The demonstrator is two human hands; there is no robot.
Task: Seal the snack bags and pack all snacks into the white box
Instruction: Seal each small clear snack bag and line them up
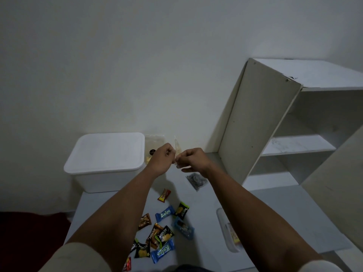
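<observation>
Both hands pinch a small clear snack bag (177,149) held upright above the table's far side. My left hand (162,159) grips its left edge, my right hand (193,160) its right edge. The white box (106,160), lid on, stands at the back left. A second clear bag with yellow snacks (154,142) leans behind my left hand, partly hidden. A clear bag of dark snacks (196,180) lies under my right wrist. Several small wrapped snacks (164,230), blue, black, brown and red, lie scattered near the front.
A white shelf unit (294,134) stands at the right, against the wall. A clear plastic tray (228,230) with something in it lies on the white table (275,213) at the right. A dark red surface (29,238) lies beyond the table's left edge.
</observation>
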